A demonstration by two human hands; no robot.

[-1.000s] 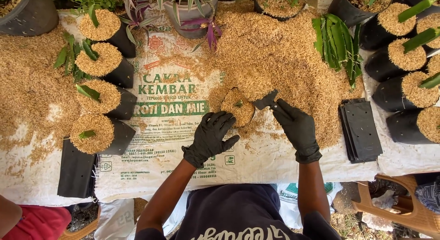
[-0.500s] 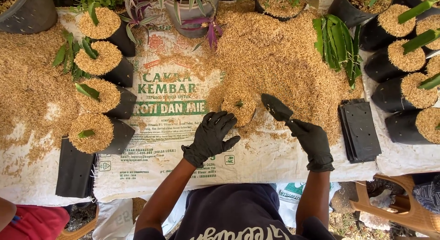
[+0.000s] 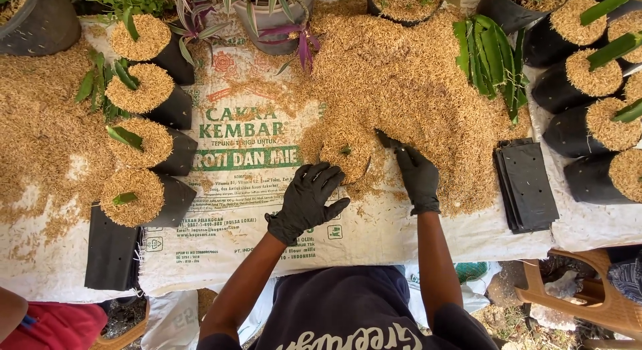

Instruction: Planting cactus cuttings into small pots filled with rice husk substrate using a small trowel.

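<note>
The grow bag (image 3: 346, 156) in hand is a small black polybag standing upright near the middle of the desk (image 3: 374, 240), filled to its rim with tan rice husk; a small green cutting shows at the centre of the fill. Little of its black wall is visible, only a strip at its 5 o'clock edge.

The left hand (image 3: 306, 199), in a black glove, rests against the bag at 7 o'clock, its fingers (image 3: 322, 176) spread and curved toward the bag's side. The right hand (image 3: 417, 177), also gloved, lies just beside the bag at 3 o'clock, fingers closed around the handle of a small black scoop (image 3: 384, 139). The scoop's blade is pushed into the rice husk heap (image 3: 414, 82); most of the blade is buried.

The heap crowds the bag from 12 to 3 o'clock and touches it. At 9 o'clock the printed white sack (image 3: 244, 189) covering the desk lies open, with scattered husk only. Further toward 9 o'clock stand four filled bags (image 3: 137, 143) in a column, well apart from the hands. A stack of flat empty polybags (image 3: 528, 186) lies at 3 o'clock beyond the right hand, near the desk's front edge. Green cuttings (image 3: 491, 59) lie at 1 o'clock on the heap's far side.
</note>
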